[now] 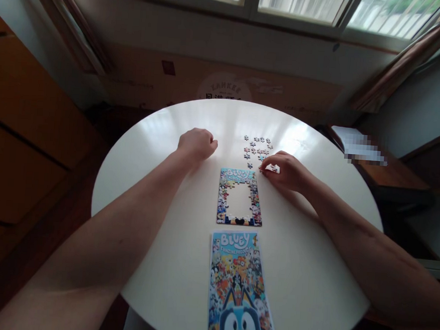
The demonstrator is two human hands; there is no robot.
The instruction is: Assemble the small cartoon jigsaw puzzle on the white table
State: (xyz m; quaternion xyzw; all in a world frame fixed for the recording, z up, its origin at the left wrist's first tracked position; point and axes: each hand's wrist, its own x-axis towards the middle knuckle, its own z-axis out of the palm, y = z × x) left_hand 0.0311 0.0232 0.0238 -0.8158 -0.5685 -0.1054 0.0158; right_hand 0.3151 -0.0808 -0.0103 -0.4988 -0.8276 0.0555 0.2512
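My left hand [198, 143] rests on the table as a closed fist, left of the puzzle, with nothing showing in it. Thumb and fingertips of my right hand [284, 169] pinch a small puzzle piece [261, 169] close to the top right corner of the puzzle. That partly joined jigsaw puzzle [257, 208] is a frame of pieces around an open middle. Several loose puzzle pieces [253, 150] lie spread beyond it, and some are beside or under my right hand. Nearer to me is a printed Bluey picture sheet [238, 287] with the full design.
Everything lies on a round white table [175, 262]. Behind it are a large cardboard box [136, 73] and a window [299, 7]. A brown bench [396, 170] with a white sheet [352, 139] stands at right, and an orange-brown cabinet [27, 121] at left.
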